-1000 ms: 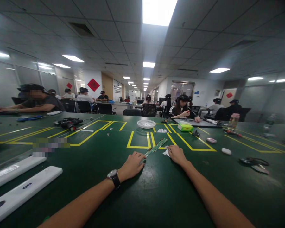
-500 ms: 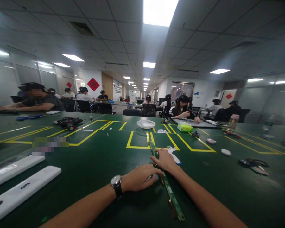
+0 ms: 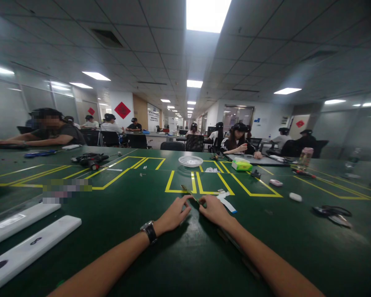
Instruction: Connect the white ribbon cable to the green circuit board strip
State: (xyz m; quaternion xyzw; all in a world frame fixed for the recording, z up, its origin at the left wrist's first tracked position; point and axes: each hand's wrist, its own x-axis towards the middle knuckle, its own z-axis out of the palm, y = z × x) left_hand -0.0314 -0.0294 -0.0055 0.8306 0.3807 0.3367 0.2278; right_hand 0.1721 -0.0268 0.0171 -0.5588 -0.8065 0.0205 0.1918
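A long, narrow circuit board [image 3: 189, 191] is turned on its edge in front of me. Its far end shows beyond my fingers, and its near part runs dimly beneath my right forearm. My right hand [image 3: 214, 209] is closed round the board, fingers bent over it. Bent fingers of my left hand [image 3: 174, 212] meet the board's left side near the far end, thumb apart; the exact contact is partly hidden. A white flat ribbon cable [image 3: 228, 203] with a blue end lies just beyond my right hand.
Two long white casings [image 3: 34, 251] lie at left. Ahead are a clear round dish [image 3: 190, 161], a green packet [image 3: 241, 165] and yellow tape outlines. A white case [image 3: 295, 197] and a black cable bundle [image 3: 332, 213] lie right. Other people sit at tables beyond.
The board has turned from showing its green face to standing nearly edge-on, and its far end has swung left. My left hand has moved forward and left along it.
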